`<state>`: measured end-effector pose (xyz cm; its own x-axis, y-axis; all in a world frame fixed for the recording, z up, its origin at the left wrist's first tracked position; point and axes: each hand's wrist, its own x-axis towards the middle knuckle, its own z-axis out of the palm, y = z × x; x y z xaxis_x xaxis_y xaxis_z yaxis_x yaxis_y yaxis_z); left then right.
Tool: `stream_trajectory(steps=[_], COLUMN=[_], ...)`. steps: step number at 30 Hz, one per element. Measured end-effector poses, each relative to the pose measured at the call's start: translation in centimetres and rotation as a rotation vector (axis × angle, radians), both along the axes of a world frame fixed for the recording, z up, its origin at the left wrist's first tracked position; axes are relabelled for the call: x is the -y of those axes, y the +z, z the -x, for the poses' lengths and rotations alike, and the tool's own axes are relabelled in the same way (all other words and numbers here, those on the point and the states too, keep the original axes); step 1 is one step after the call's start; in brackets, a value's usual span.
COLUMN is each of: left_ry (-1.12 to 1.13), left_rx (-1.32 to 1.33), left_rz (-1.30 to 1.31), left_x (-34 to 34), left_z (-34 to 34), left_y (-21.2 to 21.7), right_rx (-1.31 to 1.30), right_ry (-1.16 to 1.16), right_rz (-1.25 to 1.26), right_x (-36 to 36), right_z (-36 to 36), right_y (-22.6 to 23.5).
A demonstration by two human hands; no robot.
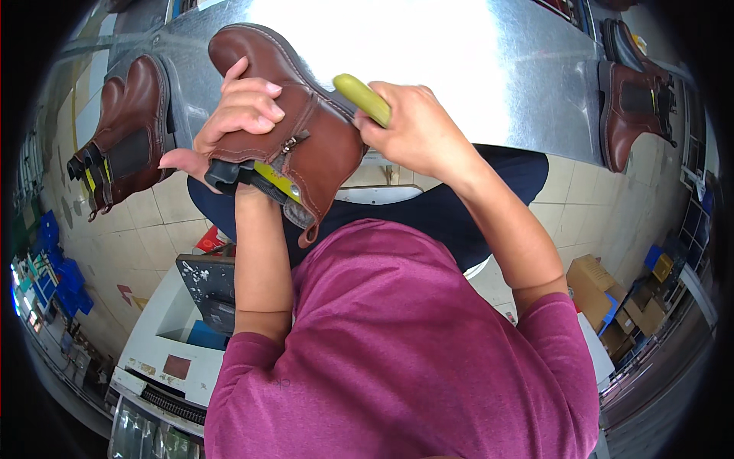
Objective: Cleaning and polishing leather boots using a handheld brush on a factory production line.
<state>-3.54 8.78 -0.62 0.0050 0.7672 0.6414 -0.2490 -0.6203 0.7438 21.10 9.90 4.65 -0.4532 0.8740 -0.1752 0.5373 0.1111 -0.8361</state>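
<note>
My left hand (243, 115) grips a brown leather ankle boot (329, 157) around its shaft, fingers across the leather. The boot lies on its side in the air over the table's near edge, its toe pointing to the far left. A zip pull (290, 143) hangs on its side. In the shaft opening show black parts and a yellow-green strip (277, 180). My right hand (417, 126) is closed round a tool with an olive-green handle (361, 99), beside the boot's heel and sole edge. The tool's working end is hidden by my fingers and the boot.
A shiny metal table (459, 69) stretches ahead of me. Brown boots (134, 134) stand at its left end, and more boots (634, 115) lie at the right end. Cardboard boxes (596, 287) sit on the floor at right. A white machine (164, 336) is at lower left.
</note>
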Motion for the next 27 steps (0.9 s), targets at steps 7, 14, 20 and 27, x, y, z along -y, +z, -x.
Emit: stream_trajectory(steps=[7,14,20,27], left_ry=[-0.016,-0.078,-0.046,-0.025], left_rx=[-0.005,-0.001,0.002,-0.016], left_rz=[-0.016,-0.023,-0.007,-0.039], left_x=[0.0,0.2,0.3,-0.2], left_z=[-0.2,0.9,0.5,0.1], left_y=[-0.1,-0.7,-0.5,-0.4], right_rx=[-0.097,-0.521,-0.119,0.081], right_ry=[-0.142,-0.26,-0.105,-0.109], right_rz=[0.285,0.683,0.247,-0.06], right_x=[0.3,0.9,1.7,1.2], right_z=[0.3,-1.0,-0.7,0.9], right_y=[-0.1,-0.8,-0.4,-0.1])
